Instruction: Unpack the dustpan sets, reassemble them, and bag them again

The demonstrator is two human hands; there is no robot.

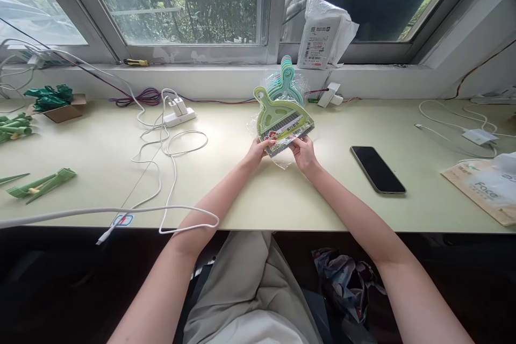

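Observation:
A small green dustpan-and-brush set (282, 116) in a clear plastic wrapper is held up over the pale table (250, 193), its handle pointing away from me. My left hand (258, 151) pinches its lower left edge. My right hand (303, 152) pinches the lower right edge by the printed label. Behind it, more such sets (287, 79) in clear bags lean against the window ledge.
A black phone (378, 169) lies to the right. White cables (161, 156) and a charger (179, 113) spread over the left half. Green plastic pieces (40, 183) and a cardboard box (60, 110) sit far left. A paper packet (479, 188) lies far right, a white bag (322, 35) on the sill.

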